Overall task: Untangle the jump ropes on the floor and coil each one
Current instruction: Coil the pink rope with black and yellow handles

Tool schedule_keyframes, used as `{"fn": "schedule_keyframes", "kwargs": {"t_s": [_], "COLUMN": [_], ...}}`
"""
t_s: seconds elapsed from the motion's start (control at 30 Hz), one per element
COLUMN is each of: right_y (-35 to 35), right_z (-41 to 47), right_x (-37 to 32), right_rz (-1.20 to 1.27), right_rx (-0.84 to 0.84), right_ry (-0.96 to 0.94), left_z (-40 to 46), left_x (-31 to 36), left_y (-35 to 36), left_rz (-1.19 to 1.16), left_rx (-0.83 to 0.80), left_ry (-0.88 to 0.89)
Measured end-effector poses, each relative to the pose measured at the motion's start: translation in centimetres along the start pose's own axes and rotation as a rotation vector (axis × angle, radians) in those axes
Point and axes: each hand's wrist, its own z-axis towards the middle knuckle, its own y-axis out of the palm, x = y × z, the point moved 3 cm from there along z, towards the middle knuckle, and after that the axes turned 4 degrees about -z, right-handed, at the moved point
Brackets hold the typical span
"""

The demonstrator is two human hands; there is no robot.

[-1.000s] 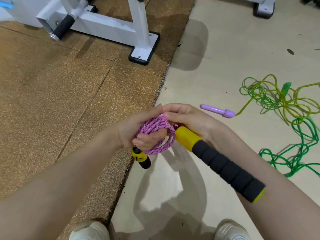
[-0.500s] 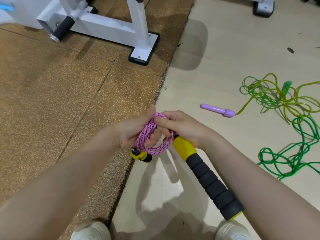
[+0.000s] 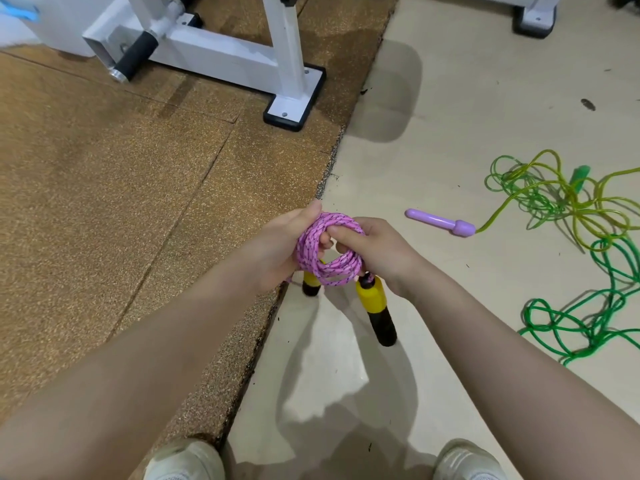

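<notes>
Pink rope: the pink jump rope (image 3: 329, 251) is wound into a small round bundle, held up above the floor between both hands.
Left hand: the left hand (image 3: 277, 244) has its grip curled round the left side of the bundle, with the loops passing round its fingers. This likely keeps the loops from falling open.
Right hand: the right hand (image 3: 377, 251) has its grip curled onto the right side of the bundle, its fingers (image 3: 341, 233) poking in among the loops. It looks like it is tucking or tidying the last bit.
Near handle: one yellow and black handle (image 3: 375, 306) hangs down just under the right hand, pointing at the floor. It hangs loose because the hands hold the rope and not the handle.
Other handle: the second handle (image 3: 310, 284) peeks out under the bundle, mostly hidden.
Other ropes: a yellow-green rope (image 3: 540, 192) and a green rope (image 3: 588, 323) lie in a messy pile on the pale floor (image 3: 450, 116) to the right, well apart from the hands. They cross over each other, so they are not sorted yet.
Purple handle: a purple handle (image 3: 440, 221) lies on the floor at the end of the yellow-green rope.
How far: I think one rope is nearly done and two are left.
Also there: a brown mat (image 3: 104, 202), a white metal frame (image 3: 221, 53) and two pale shoes (image 3: 187, 460).
</notes>
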Motion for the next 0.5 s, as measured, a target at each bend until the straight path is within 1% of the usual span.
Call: {"fn": "schedule_keyframes", "kwargs": {"t_s": [0.07,0.1,0.17,0.23,0.27,0.33,0.4,0.47,0.5], "right_y": [-0.2,-0.1,0.0,-0.1,-0.3,-0.7,-0.9,-1.2,-1.4], "right_z": [-0.2,-0.2,-0.3,-0.3,-0.3,-0.3,-0.3,-0.3,-0.3], "right_x": [-0.2,-0.1,0.0,-0.1,-0.2,-0.3,-0.2,-0.1,-0.1], "right_rz": [0.05,0.075,0.114,0.124,0.129,0.142,0.138,0.145,0.152], "right_rx": [-0.037,-0.054,-0.072,-0.073,-0.076,-0.09,-0.106,-0.104,-0.094], "right_ry": [-0.025,-0.027,-0.023,-0.018,-0.015,-0.002,0.004,0.014,0.02], "left_z": [-0.4,-0.5,-0.5,-0.6,-0.6,-0.7,-1.2,-1.0,-1.0], "left_x": [0.1,0.0,0.0,-0.2,-0.5,-1.1,-1.7,-2.4,-2.5], "left_y": [0.1,0.1,0.0,-0.4,-0.6,-1.0,-1.4,-2.2,-2.5], "left_rz": [-0.024,0.001,0.065,0.125,0.144,0.233,0.371,0.491,0.516], "left_rx": [-0.064,-0.073,-0.048,-0.019,-0.029,-0.069,-0.12,-0.104,-0.079], "left_ry": [0.062,0.087,0.102,0.073,0.06,0.072,0.055,0.003,-0.01]}}
